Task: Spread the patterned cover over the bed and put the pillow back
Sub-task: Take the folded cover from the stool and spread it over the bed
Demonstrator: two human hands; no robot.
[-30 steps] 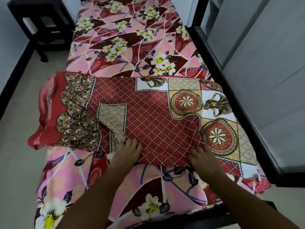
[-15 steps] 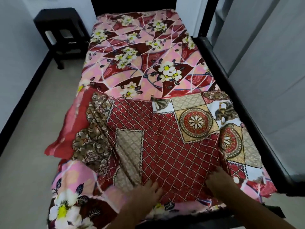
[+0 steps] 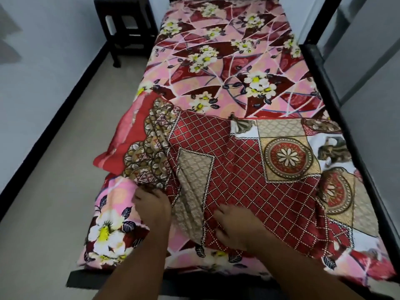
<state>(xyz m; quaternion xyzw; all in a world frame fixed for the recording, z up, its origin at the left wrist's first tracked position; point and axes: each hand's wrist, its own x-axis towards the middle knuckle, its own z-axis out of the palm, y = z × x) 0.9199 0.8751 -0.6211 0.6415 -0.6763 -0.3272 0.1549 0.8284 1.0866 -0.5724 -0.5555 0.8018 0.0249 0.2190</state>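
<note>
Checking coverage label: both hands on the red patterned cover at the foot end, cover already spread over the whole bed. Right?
Not the whole bed. The head view shows the cover only across the near half, both hands, left and right, on it; the floral sheet beyond lies bare.

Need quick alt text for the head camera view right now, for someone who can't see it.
Both hands, left hand and right hand, press on the near edge of a folded red patterned cover lying across the foot half of a bed with a pink floral sheet. A dark stool stands beside the bed.

Bed (image 3: 337, 109) head cut off at top, stool (image 3: 127, 22) top cropped
</note>
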